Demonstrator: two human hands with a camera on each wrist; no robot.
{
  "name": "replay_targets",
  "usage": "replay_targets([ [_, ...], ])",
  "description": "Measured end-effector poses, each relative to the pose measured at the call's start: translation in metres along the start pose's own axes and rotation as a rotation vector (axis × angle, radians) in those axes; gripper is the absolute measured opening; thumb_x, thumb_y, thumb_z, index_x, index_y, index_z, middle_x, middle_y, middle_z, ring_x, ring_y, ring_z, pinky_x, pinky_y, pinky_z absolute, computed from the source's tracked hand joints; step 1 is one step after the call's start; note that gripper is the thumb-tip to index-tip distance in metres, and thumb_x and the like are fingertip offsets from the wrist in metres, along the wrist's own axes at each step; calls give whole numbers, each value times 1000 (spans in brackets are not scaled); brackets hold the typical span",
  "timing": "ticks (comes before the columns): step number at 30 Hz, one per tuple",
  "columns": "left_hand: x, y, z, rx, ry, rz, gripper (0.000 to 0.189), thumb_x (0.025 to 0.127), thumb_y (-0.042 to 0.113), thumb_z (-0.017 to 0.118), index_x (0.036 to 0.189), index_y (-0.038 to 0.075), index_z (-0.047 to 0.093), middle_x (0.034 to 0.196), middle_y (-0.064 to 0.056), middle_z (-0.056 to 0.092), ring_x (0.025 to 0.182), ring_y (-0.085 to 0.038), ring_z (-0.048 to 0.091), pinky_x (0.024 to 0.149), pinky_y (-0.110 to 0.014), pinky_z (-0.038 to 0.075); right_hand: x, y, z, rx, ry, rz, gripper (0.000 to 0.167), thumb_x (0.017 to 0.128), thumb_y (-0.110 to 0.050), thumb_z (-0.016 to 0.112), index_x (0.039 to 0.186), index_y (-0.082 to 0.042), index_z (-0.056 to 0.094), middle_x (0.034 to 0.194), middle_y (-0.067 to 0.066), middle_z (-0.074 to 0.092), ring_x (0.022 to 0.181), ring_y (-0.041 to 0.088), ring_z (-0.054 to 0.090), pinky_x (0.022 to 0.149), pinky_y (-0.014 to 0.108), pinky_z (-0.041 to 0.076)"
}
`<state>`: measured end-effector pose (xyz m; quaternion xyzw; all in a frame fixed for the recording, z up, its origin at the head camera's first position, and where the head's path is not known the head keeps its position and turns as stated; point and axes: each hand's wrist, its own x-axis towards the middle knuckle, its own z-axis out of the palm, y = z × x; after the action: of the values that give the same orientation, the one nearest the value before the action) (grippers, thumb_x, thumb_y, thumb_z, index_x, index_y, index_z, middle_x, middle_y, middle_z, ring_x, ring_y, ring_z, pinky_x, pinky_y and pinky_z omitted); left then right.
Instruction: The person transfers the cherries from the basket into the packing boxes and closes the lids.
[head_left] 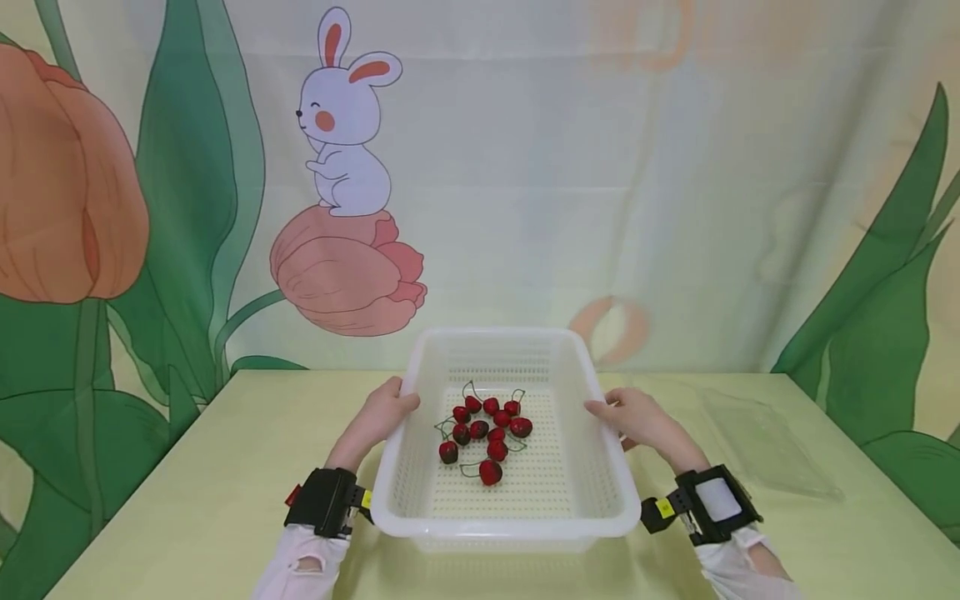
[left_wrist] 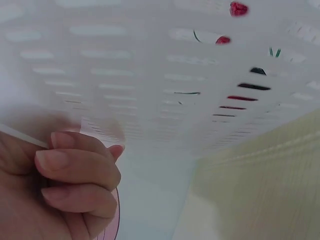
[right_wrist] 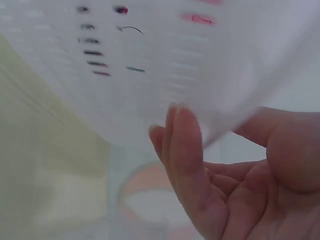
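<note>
A white perforated plastic basket (head_left: 506,528) is held up over the table, tipped so that its inside faces the head camera. Several red cherries (head_left: 491,472) with green stems lie on its bottom, mostly left of the middle. My left hand (head_left: 382,414) grips the left rim; in the left wrist view its fingers (left_wrist: 75,167) curl beneath the edge. On the opposite side, my right hand (head_left: 641,419) holds the right rim, thumb on top. The right wrist view shows its fingers (right_wrist: 185,142) against the outer wall, with cherries showing through the slots.
A clear, flat plastic tray or lid (head_left: 772,442) lies on the table to the right, beyond my right wrist. The pale yellow tabletop (head_left: 202,492) ends at a curtain (head_left: 525,208) printed with a rabbit and tulips, close behind the basket.
</note>
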<state>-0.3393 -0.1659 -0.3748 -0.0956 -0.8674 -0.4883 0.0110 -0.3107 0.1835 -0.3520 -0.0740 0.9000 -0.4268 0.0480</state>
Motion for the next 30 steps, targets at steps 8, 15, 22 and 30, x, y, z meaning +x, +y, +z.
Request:
replay_targets([
  [8, 0, 0, 2, -18, -4, 5, 31, 87, 9, 44, 110, -11, 40, 100, -24, 51, 83, -36, 58, 63, -43, 52, 2, -23, -38, 18, 32, -2, 36, 94, -22, 48, 107, 11, 46, 71, 14, 57, 58, 21, 59, 53, 32, 52],
  [15, 0, 2, 1, 11, 3, 1, 31, 88, 9, 44, 110, -12, 40, 100, -26, 50, 82, -37, 58, 61, -42, 52, 18, -59, -47, 16, 41, -91, 32, 93, -18, 49, 107, 12, 49, 73, 15, 58, 62, 24, 60, 56, 32, 52],
  [22, 1, 3, 2, 14, 0, 2, 32, 87, 10, 44, 110, -12, 40, 101, -25, 50, 84, -36, 58, 62, -43, 52, 37, -83, -27, 104, 8, -82, 25, 91, -15, 52, 101, 8, 57, 71, 14, 60, 58, 20, 59, 55, 30, 52],
  [30, 0, 3, 5, 10, 1, -2, 32, 87, 10, 44, 110, -12, 40, 100, -25, 50, 83, -35, 58, 64, -43, 52, 61, -87, 14, 159, -64, 21, 24, 89, -12, 55, 100, 9, 57, 70, 13, 60, 56, 15, 58, 58, 30, 52],
])
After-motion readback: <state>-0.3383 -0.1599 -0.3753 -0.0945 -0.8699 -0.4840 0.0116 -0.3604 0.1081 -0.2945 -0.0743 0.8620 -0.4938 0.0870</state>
